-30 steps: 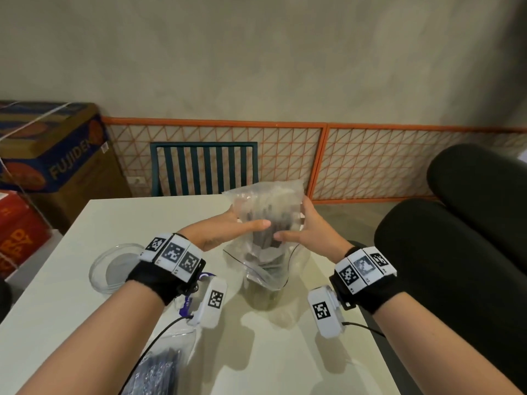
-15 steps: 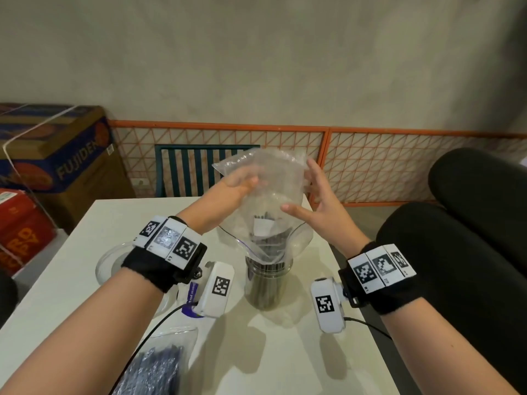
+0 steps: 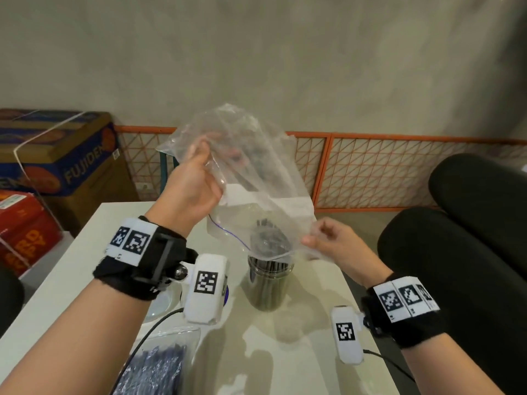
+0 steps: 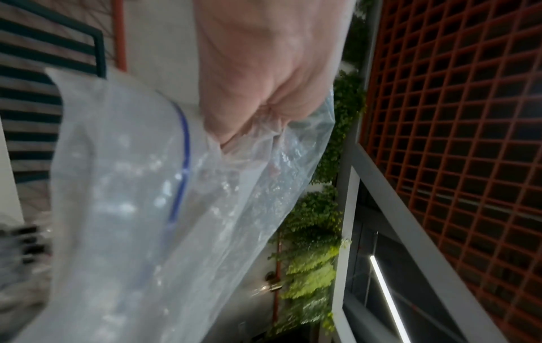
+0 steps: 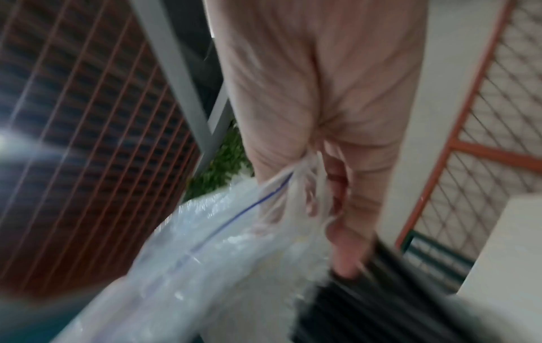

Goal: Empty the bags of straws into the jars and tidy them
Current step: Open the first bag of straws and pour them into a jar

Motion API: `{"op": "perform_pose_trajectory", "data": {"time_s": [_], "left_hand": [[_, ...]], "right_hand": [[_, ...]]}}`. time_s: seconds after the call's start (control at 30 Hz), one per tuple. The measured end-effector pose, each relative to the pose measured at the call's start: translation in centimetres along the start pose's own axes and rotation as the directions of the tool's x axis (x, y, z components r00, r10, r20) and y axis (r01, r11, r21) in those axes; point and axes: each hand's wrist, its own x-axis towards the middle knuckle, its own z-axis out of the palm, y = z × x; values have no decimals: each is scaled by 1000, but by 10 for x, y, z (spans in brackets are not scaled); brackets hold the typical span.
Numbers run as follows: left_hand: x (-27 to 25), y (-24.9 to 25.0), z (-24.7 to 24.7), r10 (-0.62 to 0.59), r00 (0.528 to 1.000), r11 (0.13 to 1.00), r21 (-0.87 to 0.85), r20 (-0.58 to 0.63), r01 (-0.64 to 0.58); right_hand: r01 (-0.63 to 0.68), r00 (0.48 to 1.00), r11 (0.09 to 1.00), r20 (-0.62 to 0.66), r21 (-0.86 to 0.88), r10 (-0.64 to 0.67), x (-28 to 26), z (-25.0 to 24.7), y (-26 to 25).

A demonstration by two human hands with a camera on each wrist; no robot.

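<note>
A clear zip bag (image 3: 251, 178) hangs upside down over a glass jar (image 3: 269, 283) that stands on the white table (image 3: 285, 352). Dark straws (image 3: 268, 238) stick up out of the jar, seen through the bag's mouth. My left hand (image 3: 194, 183) grips the bag's upper end, raised high. My right hand (image 3: 328, 240) pinches the bag's lower open edge beside the jar's rim. In the left wrist view the bag (image 4: 140, 208) shows its blue zip line. The right wrist view shows my fingers (image 5: 337, 208) bunched on the bag (image 5: 205, 255), with black straws (image 5: 381, 290) below.
Another bag of dark straws (image 3: 154, 369) lies at the table's near left edge. A clear round lid or dish (image 3: 162, 306) sits partly hidden under my left wrist. Cardboard boxes (image 3: 57, 158) stand at the left, black cushions (image 3: 456, 252) at the right.
My left hand has lifted the bag's end higher, clear of the jar. My right hand dropped to the bag's open edge. The straws have slid out of the bag into the jar.
</note>
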Motion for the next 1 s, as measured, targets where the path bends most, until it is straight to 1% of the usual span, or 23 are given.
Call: {"op": "perform_pose_trajectory", "data": {"time_s": [0.07, 0.13, 0.17, 0.2, 0.23, 0.27, 0.3, 0.33, 0.37, 0.4, 0.47, 0.5, 0.53, 0.57, 0.63, 0.67, 0.7, 0.77, 0.8, 0.87, 0.9, 0.97, 1.0], "left_hand": [[-7, -3, -1, -22, 999, 997, 77, 28, 20], [-15, -6, 0, -60, 995, 983, 176, 84, 44], [-19, -7, 3, -84, 988, 972, 228, 133, 52], [-23, -8, 6, -104, 979, 954, 296, 177, 48], [-27, -8, 10, -130, 967, 924, 380, 219, 39], [-30, -7, 15, -157, 957, 883, 468, 244, 25], [-35, -6, 21, -186, 947, 838, 546, 261, 14], [-39, -4, 26, -215, 936, 799, 601, 277, 5], [-43, -4, 30, -237, 925, 770, 638, 299, -9], [-46, -6, 32, -254, 912, 757, 653, 321, -19], [-53, -13, 31, -253, 895, 760, 648, 368, -51], [-56, -19, 28, -247, 890, 758, 649, 383, -69], [-62, -29, 22, -263, 886, 732, 678, 381, -74], [-68, -40, 14, -281, 889, 692, 718, 362, -74], [-80, -66, -11, -285, 917, 615, 787, 279, -48], [-86, -77, -24, -275, 935, 613, 790, 224, -9], [-91, -86, -36, -265, 948, 630, 776, 178, 30], [-100, -97, -53, -246, 961, 664, 744, 126, 72], [-104, -100, -56, -232, 968, 660, 747, 100, 81], [-109, -108, -65, -182, 983, 623, 777, 38, 85], [-112, -112, -69, -156, 988, 626, 774, 7, 93], [-118, -117, -76, -151, 986, 612, 777, -69, 148], [-122, -118, -79, -178, 979, 577, 796, -95, 182]], "right_hand": [[-53, 998, 964, 8, -261, 57, -6, -2, 2], [-33, 998, 930, -64, -366, 10, -12, -5, -16], [11, 993, 924, -102, -382, -54, -14, -7, -31], [82, 980, 921, -136, -380, -143, -17, -8, -47], [156, 958, 910, -166, -385, -235, -19, -7, -62], [229, 928, 879, -179, -418, -326, -20, -3, -75], [267, 898, 823, -180, -501, -400, -19, 2, -84], [272, 876, 755, -171, -597, -451, -17, 7, -90], [252, 874, 710, -160, -657, -458, -15, 11, -96], [230, 890, 706, -150, -670, -432, -12, 12, -98], [238, 924, 761, -102, -603, -369, -9, 15, -98], [257, 931, 777, -67, -574, -358, -8, 16, -97], [274, 929, 771, -49, -574, -367, -8, 16, -95], [283, 926, 758, -40, -587, -376, -7, 15, -94], [291, 915, 763, -65, -577, -398, -6, 8, -95], [296, 909, 770, -83, -565, -409, -6, 3, -95], [301, 901, 769, -95, -564, -423, -6, -2, -96], [295, 897, 752, -100, -589, -430, -4, -7, -92], [285, 898, 751, -108, -596, -426, -3, -7, -89], [261, 892, 756, -150, -600, -427, 0, -6, -84], [249, 890, 766, -171, -592, -422, 1, -7, -83], [226, 894, 771, -187, -596, -407, 3, -7, -84], [220, 901, 768, -176, -601, -396, 4, -8, -84]]}}
